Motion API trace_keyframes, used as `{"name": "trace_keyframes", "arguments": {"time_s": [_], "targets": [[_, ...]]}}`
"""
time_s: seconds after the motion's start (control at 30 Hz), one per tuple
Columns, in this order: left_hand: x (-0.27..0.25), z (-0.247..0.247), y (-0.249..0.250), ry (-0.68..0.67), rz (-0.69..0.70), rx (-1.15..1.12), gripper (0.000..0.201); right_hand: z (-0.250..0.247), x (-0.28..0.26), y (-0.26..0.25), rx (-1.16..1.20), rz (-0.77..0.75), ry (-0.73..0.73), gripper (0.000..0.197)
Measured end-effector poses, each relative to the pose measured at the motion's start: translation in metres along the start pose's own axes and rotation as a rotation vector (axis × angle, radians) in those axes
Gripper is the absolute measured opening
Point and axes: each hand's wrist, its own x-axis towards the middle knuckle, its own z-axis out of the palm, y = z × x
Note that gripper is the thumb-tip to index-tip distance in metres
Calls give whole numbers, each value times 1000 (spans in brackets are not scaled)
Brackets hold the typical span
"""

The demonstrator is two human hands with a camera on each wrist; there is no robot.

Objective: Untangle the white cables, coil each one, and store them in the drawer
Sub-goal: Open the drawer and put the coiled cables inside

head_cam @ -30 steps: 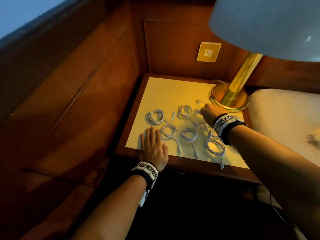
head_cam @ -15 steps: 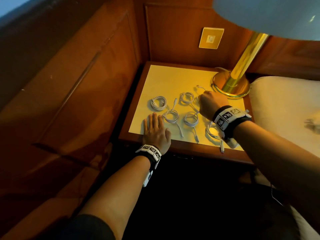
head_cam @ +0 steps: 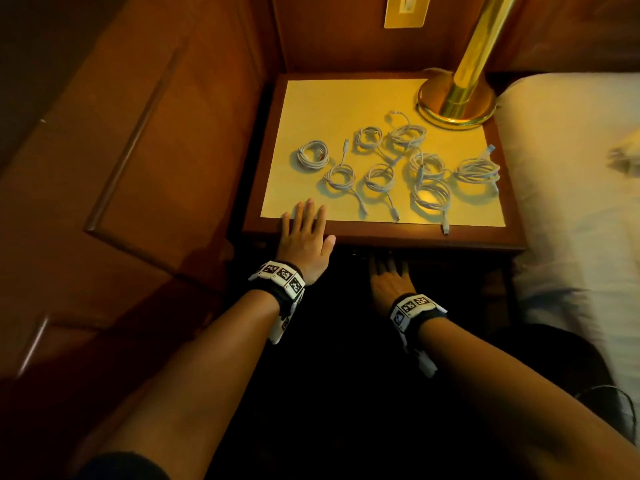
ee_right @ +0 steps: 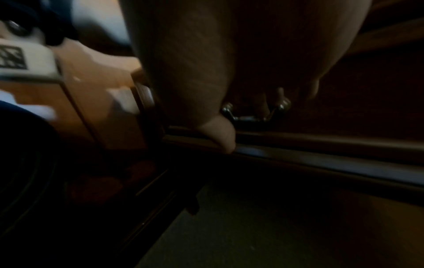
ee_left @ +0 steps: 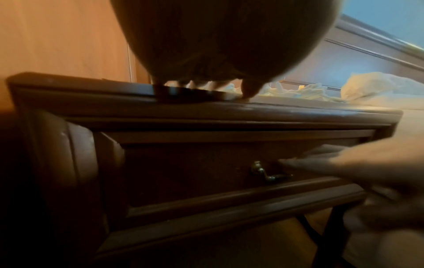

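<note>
Head view overhead, looking down — wrist views low, close, sharing drawer handle [ee_left: 267,172].

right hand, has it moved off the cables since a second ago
Yes. The right hand has left the coiled cables on the nightstand top and dropped below its front edge, fingers reaching the drawer handle.

In the head view the right hand [head_cam: 388,282] lies in deep shadow under the worktop [head_cam: 381,233] edge, its fingertips lost against the dark drawer [ee_left: 195,172] front. Whether they touch the handle [ee_right: 254,113] cannot be told: the right wrist view is dim and smeared, the left wrist view blurs that hand. The lamp [head_cam: 457,98] is cut off by the top edge. The cables' [head_cam: 381,168] plug types are too small to read.
</note>
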Motion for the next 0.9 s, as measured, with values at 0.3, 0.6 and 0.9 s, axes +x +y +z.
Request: {"name": "trace_keyframes", "arguments": {"time_s": [0.3,0.6,0.9], "targets": [[-37,5,33,-42,-45,51,86,4,-30,-8,30,3,-16,49],[-75,16,92,-416,37,35,74,-22,-94,-1,200,-89,64,31],[-80,-2,93,-440,24,-101,35,-27,-95,26,188,26,-69,39]]}}
